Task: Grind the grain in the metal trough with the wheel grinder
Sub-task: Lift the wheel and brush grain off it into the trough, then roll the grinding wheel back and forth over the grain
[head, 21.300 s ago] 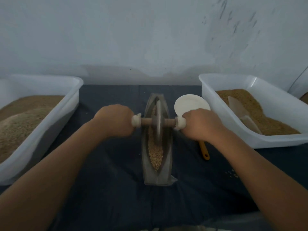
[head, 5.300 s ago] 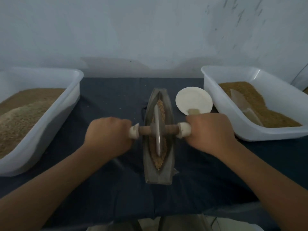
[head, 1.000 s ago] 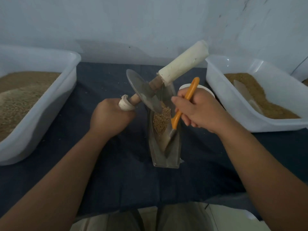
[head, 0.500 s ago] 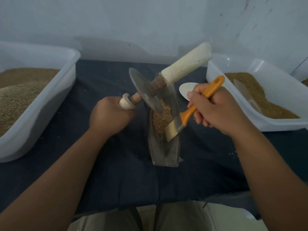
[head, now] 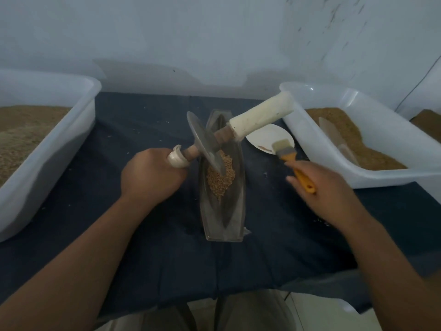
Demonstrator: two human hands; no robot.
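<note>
- Left hand (head: 150,174) grips the tilted grinder (head: 207,144), wheel over grain (head: 220,179) in the trough (head: 224,225).
- Right hand (head: 319,187), right of the trough, holds a brush (head: 292,161).

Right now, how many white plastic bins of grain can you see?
2: one bin at the left edge of the table, one bin at the right. A third may sit beyond the right frame edge.

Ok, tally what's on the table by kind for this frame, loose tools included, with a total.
White plastic tubs of grain: 2 (left, right)
Metal trough: 1
Wheel grinder: 1
Orange-handled brush: 1
White dish: 1
Scoop in the right tub: 1
Total: 7
</note>
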